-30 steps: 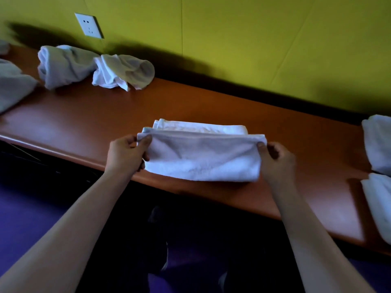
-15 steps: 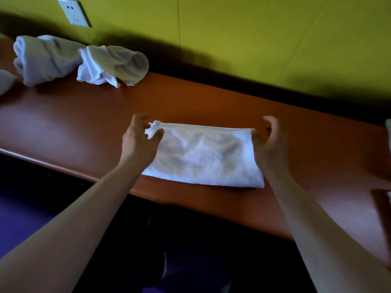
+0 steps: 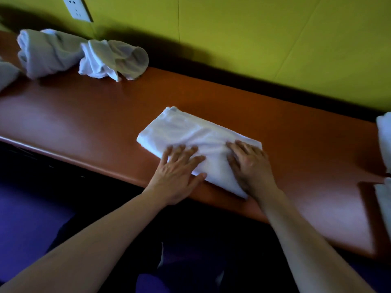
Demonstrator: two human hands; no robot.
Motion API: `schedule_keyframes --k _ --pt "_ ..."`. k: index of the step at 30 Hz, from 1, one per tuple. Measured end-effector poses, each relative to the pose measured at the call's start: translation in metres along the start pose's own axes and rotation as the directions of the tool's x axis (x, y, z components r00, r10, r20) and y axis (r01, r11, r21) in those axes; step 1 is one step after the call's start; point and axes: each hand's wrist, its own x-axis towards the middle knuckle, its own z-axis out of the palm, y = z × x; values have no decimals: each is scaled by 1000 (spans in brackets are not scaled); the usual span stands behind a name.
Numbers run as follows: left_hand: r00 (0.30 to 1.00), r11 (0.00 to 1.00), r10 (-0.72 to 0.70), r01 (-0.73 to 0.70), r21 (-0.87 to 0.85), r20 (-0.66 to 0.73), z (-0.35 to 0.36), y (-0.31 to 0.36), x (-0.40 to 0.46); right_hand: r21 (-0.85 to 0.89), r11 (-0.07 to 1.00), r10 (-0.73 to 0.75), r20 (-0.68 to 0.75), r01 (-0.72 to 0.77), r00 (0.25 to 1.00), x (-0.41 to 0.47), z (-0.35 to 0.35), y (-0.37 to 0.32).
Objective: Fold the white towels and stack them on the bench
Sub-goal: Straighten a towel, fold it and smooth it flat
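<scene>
Folded towel point(image 3: 196, 142) lying flat on the orange-brown surface point(image 3: 84, 127), near its front edge, angled so that one short end points toward the yellow-green wall. No longer pinched by its ends as half a second ago, when the top layer had just been brought over. Left hand point(image 3: 179, 168) now spread palm-down on the near left part of the cloth, fingers straight, thumb along the front edge of the towel. Right hand point(image 3: 249, 163) likewise flat, fingers extended, pressing the near right part; neither hand curled round anything. Pressing and smoothing, by the look of it, to set the crease, which suggests this fold is done and the bundle close to ready for stacking. Crumpled towels point(image 3: 69, 53) heaped at the far left of the surface beneath the wall socket point(image 3: 77, 8), well apart from the working spot and not yet folded. More white cloth point(image 3: 384, 134) at the right edge, partly cut off, possibly the stack already begun, though too little showing to be sure. Likely next: lifting the pressed bundle across to that side, then fetching another from the left heap.
</scene>
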Motion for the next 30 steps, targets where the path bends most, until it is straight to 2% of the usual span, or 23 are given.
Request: schedule_keyframes --k 3,6,8,10,13,14,16,18,20,22,24,25,27,28,30 --pt "999 999 -21 22 34 -25 5 1 4 -102 987 116 -49 -120 992 -42 -4 -18" --pt "999 997 -31 33 64 -36 11 0 8 -104 979 167 -84 -175 982 -79 -3 -36" --pt "997 994 -44 49 93 -56 12 -1 9 -57 987 145 -92 -150 985 -97 -1 -42" --pt "991 994 -24 37 101 -132 7 5 10 -12 994 109 -73 -110 991 -105 -1 -38" --pt "945 988 147 -126 90 -293 -3 24 -3 42 999 -3 -41 5 999 -108 0 -20" --pt "937 977 212 -197 84 -276 -4 30 -11 78 996 -36 -12 37 999 -109 1 -14" --pt "947 953 294 -281 112 -127 -1 34 -28 127 990 -70 52 63 996 -110 4 -6" --pt "956 939 293 -290 183 11 6 30 -37 126 989 -79 62 71 995 -109 6 -4" --pt "961 940 270 -277 199 62 8 25 -36 134 989 -73 60 64 996 -110 6 -4" --pt "960 953 279 -277 126 3 8 22 -33 133 988 -80 50 72 996 -110 5 -4" --pt "958 961 272 -275 -29 -94 0 22 -33 146 986 -84 27 79 996 -110 2 -4" --pt "966 964 218 -235 -125 -135 -6 22 -32 168 983 -75 8 73 997 -109 -1 -5" --pt "993 930 -21 -23 -367 -116 -20 20 -29 220 975 -20 -27 26 999 -105 -12 -9" --pt "987 873 -139 81 -481 -85 -24 17 -28 262 965 21 -39 -10 999 -104 -17 -10" --pt "966 745 -249 146 -651 -68 -25 6 -24 481 875 98 -63 -56 993 -105 -28 -13"
